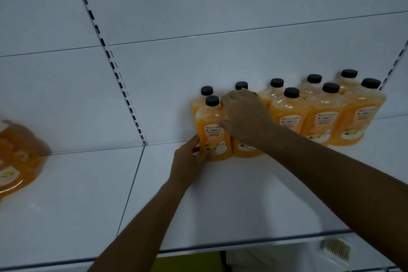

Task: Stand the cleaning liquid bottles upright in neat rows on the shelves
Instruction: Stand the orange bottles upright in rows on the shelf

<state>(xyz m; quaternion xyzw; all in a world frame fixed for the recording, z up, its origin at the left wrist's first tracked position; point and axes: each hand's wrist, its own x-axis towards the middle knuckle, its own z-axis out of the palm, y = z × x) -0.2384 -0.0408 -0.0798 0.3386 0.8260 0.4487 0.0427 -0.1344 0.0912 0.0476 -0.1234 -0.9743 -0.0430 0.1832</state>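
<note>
Two rows of orange cleaning liquid bottles stand upright at the back of the white shelf [242,194], black caps up, long axes vertical. Front row, L to R: the leftmost front bottle [213,132], a second front bottle [246,150] mostly hidden behind the right hand, then three more to the right, e.g. the front bottle at far right [358,115]. A back row sits just behind, touching or nearly so.

Left hand [191,161] holds the leftmost front bottle low down, fingers and thumb curled at its base on the label's lower left. Right hand [244,117] grips the second front bottle at the shoulder, fingers wrapped over the top, thumb reaching across twd the leftmost bottle's label. Both bottles are right at the hands, straight ahead of the person; left hand is nearer the row's open end.

Judgement: the coming move is prob. a small nudge to square these two w/ the rest of the front row.

Labels: Japanese text in dark purple on white panel, smaller lines below not legible; fruit picture at bottom. No brand readable.

Far left, on the next shelf bay, a blurred orange bottle [15,157]; can't tell whether it stands or leans.
</note>
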